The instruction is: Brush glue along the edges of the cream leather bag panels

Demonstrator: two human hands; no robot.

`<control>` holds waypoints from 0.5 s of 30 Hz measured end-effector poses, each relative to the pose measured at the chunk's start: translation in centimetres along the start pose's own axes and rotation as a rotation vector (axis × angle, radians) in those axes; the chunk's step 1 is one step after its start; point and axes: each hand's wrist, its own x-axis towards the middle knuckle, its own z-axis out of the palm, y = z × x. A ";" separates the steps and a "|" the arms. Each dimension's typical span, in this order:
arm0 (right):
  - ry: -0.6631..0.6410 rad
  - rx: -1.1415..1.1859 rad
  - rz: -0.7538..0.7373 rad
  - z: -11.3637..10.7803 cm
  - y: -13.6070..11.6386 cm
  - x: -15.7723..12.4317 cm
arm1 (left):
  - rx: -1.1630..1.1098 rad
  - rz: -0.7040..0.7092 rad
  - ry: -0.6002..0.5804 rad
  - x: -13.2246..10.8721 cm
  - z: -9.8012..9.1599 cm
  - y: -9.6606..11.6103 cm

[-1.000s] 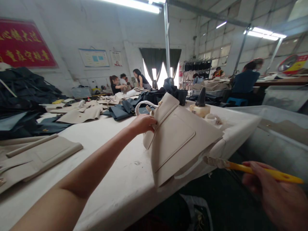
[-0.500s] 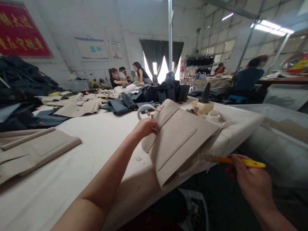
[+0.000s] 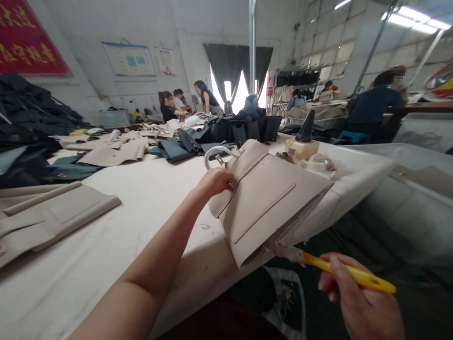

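Note:
A beige handbag (image 3: pixel 272 193) lies tilted at the table's front edge, its open bottom facing me and its looped handle pointing away to the left. My left hand (image 3: pixel 217 183) is closed on the bag near the handle; some of its fingertips are hidden behind the leather. In my right hand (image 3: pixel 357 293) is a brush (image 3: pixel 348 273) with a yellow handle, gripped between thumb and fingers. The brush's bristle end, coated in something pale, touches the bag's open lower edge near its front corner.
Behind the bag stand a stained pot (image 3: pixel 300 150) with a black cone-shaped top and a roll of tape (image 3: pixel 317 162). Flat beige bag pieces (image 3: pixel 60 215) lie at left on the white table (image 3: pixel 148 208). Dark blue bags (image 3: pixel 240 127) are heaped farther back. A bin (image 3: pixel 417 198) stands right; several people work beyond.
My right hand has moved down with the brush, whose tip has slid left along the bag's open edge toward the near corner. My left hand keeps its hold on the bag.

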 end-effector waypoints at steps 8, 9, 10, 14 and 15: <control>0.014 0.025 0.055 0.1 -0.2 0.6 | 0.046 -0.045 0.002 -0.4 -0.4 0.3; -0.014 0.047 0.049 0.4 -0.5 0.2 | 0.049 -0.049 0.001 -0.4 -0.4 0.4; -0.048 0.052 0.039 0.6 -0.6 -0.1 | 0.051 -0.050 0.002 -0.3 -0.4 0.4; -0.018 -0.074 0.002 0.8 -0.7 0.2 | 0.046 -0.041 0.016 -0.3 -0.3 0.4; 0.023 -0.099 0.018 0.6 -0.5 0.5 | 0.045 -0.037 0.020 -0.4 -0.3 0.3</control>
